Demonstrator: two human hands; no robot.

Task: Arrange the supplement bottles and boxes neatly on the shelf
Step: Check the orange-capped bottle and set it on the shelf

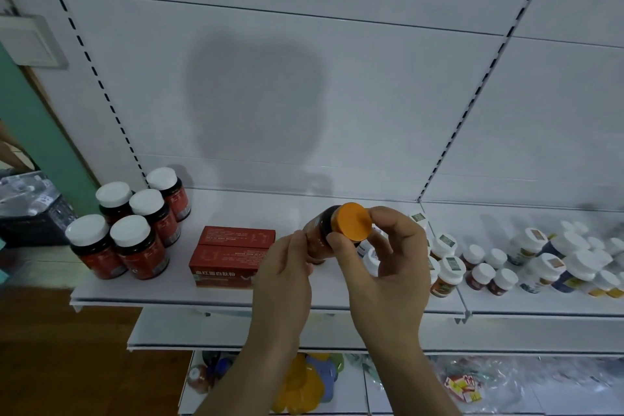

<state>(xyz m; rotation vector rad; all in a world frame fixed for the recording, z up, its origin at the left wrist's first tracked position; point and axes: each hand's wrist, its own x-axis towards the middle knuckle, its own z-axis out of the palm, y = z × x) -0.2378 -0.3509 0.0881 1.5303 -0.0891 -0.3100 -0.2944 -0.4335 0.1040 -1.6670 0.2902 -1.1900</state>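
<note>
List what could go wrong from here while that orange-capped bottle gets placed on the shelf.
1. The orange-capped bottle is tilted, held by the right hand at the cap and the left hand at the body; it might slip and fall.
2. The white-capped bottles crowd close behind the right hand; a careless move could topple them.
3. The red boxes lie just left, so open shelf between them is narrow.

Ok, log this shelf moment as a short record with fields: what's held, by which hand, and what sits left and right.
held item: orange-capped bottle, tilted, cap toward the camera
right hand: grips the cap end
left hand: fingers on the bottle's body
shelf left: five white-capped red bottles, upright, grouped
shelf middle: red boxes, partly behind the left hand
shelf right: many small white-capped bottles, crowded
</note>
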